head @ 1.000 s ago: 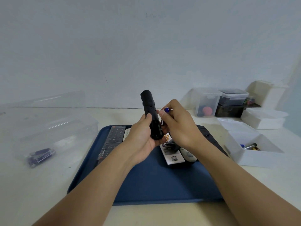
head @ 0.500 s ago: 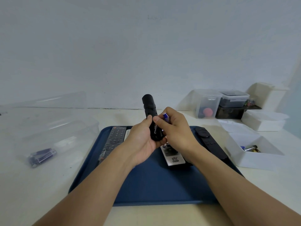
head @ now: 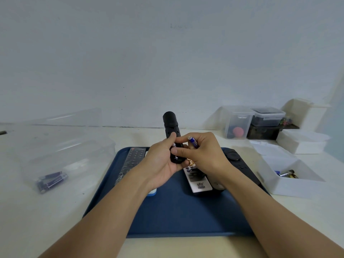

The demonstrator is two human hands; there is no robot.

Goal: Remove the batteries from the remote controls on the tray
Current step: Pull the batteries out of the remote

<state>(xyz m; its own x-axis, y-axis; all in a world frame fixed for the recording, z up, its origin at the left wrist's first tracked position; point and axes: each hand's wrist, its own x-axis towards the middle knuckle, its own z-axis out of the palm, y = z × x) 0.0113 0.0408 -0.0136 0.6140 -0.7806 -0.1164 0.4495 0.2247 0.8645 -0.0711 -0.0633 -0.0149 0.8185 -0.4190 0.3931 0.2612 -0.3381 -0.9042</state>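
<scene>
Left hand [head: 163, 161]: we are gripping the black remote [head: 172, 131] upright
Right hand [head: 202, 155]: we are holding a blue battery [head: 192, 141], fingertips [head: 175, 151] touching the remote's open compartment

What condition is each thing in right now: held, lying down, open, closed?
Black remote: held upright above the tray, gripped by left hand.
Blue battery: out of the remote, held in right hand.
Blue tray: flat on the table, remotes lying on it.
White remote: lying on the tray.
White box: open, batteries inside.
</scene>
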